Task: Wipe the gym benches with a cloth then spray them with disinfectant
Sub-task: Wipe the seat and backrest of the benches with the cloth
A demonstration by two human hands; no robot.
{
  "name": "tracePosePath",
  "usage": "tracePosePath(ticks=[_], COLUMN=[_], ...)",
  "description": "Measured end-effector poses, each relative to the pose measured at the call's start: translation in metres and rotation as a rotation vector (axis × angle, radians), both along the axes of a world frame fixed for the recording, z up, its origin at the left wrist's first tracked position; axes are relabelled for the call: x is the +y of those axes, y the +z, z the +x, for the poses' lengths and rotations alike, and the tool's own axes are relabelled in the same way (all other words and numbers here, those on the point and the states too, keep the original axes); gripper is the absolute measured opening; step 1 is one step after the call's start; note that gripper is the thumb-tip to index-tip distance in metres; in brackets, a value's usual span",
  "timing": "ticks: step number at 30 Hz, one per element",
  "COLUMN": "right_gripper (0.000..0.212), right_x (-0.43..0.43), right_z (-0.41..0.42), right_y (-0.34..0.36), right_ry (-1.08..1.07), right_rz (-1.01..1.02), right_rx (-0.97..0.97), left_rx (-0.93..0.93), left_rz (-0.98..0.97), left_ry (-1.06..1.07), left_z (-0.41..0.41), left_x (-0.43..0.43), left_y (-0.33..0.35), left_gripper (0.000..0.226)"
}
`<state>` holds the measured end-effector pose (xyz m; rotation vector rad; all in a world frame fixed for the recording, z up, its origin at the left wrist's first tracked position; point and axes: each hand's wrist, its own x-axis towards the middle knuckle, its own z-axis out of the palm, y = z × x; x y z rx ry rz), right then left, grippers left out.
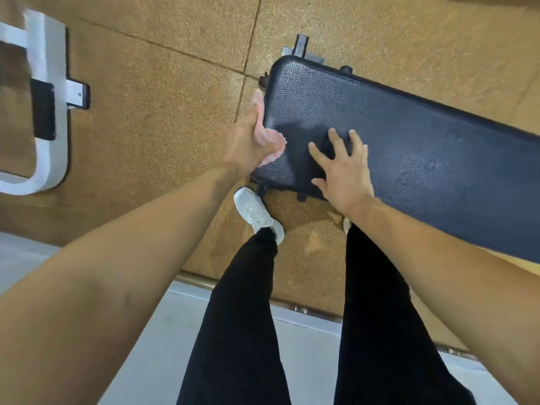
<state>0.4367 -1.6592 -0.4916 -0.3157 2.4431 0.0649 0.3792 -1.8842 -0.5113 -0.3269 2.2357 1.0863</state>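
**A:** Where does the bench lie?

**B:** The bench (409,135) runs long from its rounded end, by the hands, away to the right and out of view. A darker patch on the pad near that end is probably the cloth (293,140) (hard to tell from the black vinyl).

**A:** And the hands?

**B:** The right hand (342,171) lies on that patch with its fingers spread, pressing rather than clenching. The left hand (251,135) is blurred at the end edge. Its fingers look stretched out, with nothing in them.

**A:** So which way should the wipe go?

**B:** Rightward along the long axis, I'd judge. Nearly all the pad lies that side of the right hand, and only a short strip lies to its left.

**A:** Is there room?

**B:** There is bare floor (160,112) past both long edges. One shoe (254,211) is just beside the near edge, and a white frame (46,97) stands well apart on the left. No spray bottle is in view.
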Motion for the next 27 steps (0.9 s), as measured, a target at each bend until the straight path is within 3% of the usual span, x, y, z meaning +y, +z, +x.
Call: tracePosePath(ticks=[5, 11, 27], right_gripper=[0.078, 0.075, 0.084], right_x=[-0.005, -0.001, 0.007], right_z=[-0.001, -0.003, -0.002], right_y=[0.001, 0.002, -0.003], right_ry=[-0.008, -0.091, -0.194], right_rz=[0.047, -0.050, -0.205], right_rx=[-0.020, -0.047, -0.072], left_rx=[0.151, 0.217, 0.256], left_rz=[-0.020, -0.203, -0.479], left_ry=[-0.296, -0.572, -1.024], left_z=[-0.023, -0.061, -0.111], left_x=[-0.001, 0.012, 0.067], left_y=[-0.006, -0.003, 0.025], left_gripper=[0.112, 0.123, 0.098])
